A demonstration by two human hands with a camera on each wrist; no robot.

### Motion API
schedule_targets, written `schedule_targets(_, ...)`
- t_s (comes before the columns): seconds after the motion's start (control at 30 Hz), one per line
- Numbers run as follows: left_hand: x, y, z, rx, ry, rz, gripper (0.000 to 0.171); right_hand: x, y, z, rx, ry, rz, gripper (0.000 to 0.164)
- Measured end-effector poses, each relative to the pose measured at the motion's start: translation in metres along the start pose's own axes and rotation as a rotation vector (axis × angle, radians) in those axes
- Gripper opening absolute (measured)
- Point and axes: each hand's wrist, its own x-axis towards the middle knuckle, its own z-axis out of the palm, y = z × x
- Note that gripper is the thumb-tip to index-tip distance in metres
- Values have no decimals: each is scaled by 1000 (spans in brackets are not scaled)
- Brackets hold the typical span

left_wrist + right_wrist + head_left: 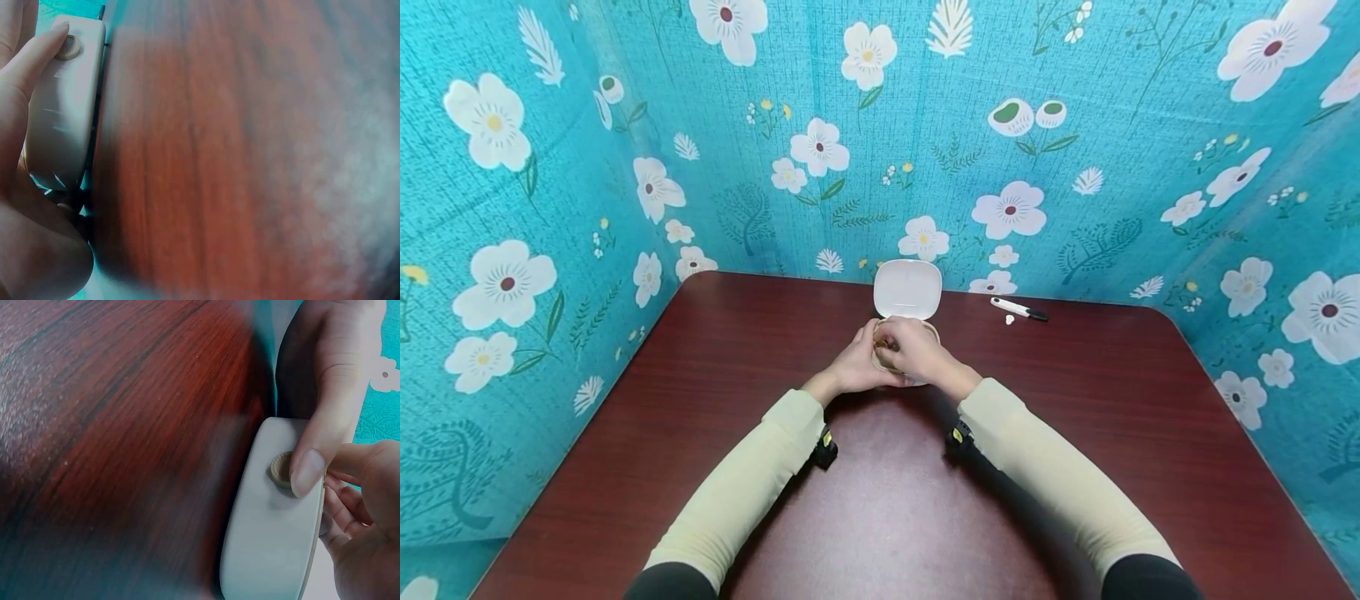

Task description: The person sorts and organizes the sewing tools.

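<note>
A small white box (269, 537) with a raised lid (907, 287) is near the table's back edge. On its front is a round beige button (282, 469). My left hand (856, 367) grips the box from the left, its thumb lying beside the button in both wrist views. From the right, my right hand (919, 346) dips its bent fingers into the opening. Something brownish (887, 343) shows between those fingers and the rim, too small to make out. The right fingertips are hidden, so whether they pinch anything is unclear.
A slim white tool with a black end (1018, 308) lies on the dark red table (737, 333), right of the box. Close to it is a tiny white piece (1009, 319). A blue flowered cloth (880, 200) hangs around the table's back and sides.
</note>
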Motion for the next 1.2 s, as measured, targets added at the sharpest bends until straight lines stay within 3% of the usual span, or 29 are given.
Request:
schedule_targets(0.23, -2, 2, -1, 13, -1, -1, 110, -1, 0, -3, 20, -15, -10, 11)
schedule_targets(0.53, -2, 6, -2, -7, -9, -36, 114, -7, 1, -22, 94, -38, -8, 22)
schedule_targets(0.87, -5, 7, 0, -11, 19, -43, 116, -16, 5, -35, 54, -16, -36, 23)
schedule_targets(1.2, -5, 7, -1, -15, 13, -28, 112, -23, 9, -42, 37, -50, 0, 26)
